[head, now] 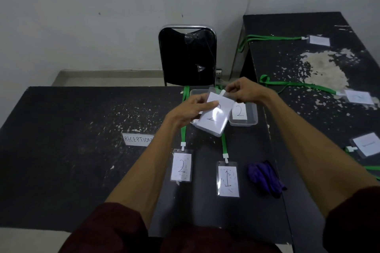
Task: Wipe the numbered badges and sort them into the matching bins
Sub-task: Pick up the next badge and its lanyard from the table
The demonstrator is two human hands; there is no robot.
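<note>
White paper in a clear sleeve, the held badge (213, 117) hangs tilted in the air over the far middle of the table (61, 150), in front of the bins. Glare washes out most of its numeral, so I cannot read it for sure. The left hand (191, 110) grips the badge's left edge, fingers curled underneath and thumb laid across the top face. The right hand (244, 90) pinches the white clip (223, 92) at the badge's upper end between thumb and fingertips. Just behind and to the right sits bin 2 (254, 116), a clear plastic tub with a paper marked 2 inside. The rim of another clear bin (194, 92) shows beside it, mostly hidden by the hands. Nearer the person, badge 2 (181, 165) and badge 1 (227, 178) lie flat on the table side by side, a little apart, each with a green lanyard (183, 133) running away toward the bins; both faces look speckled with marks. A crumpled purple cloth (264, 176) lies just right of badge 1, touched by neither hand. A paper label (137, 139) reading RECEPTION lies left of the forearms. A black chair (187, 55) stands behind the table. On the side table (308, 109) to the right lie three more badges (358, 96) with green lanyards, their numbers unreadable.
</note>
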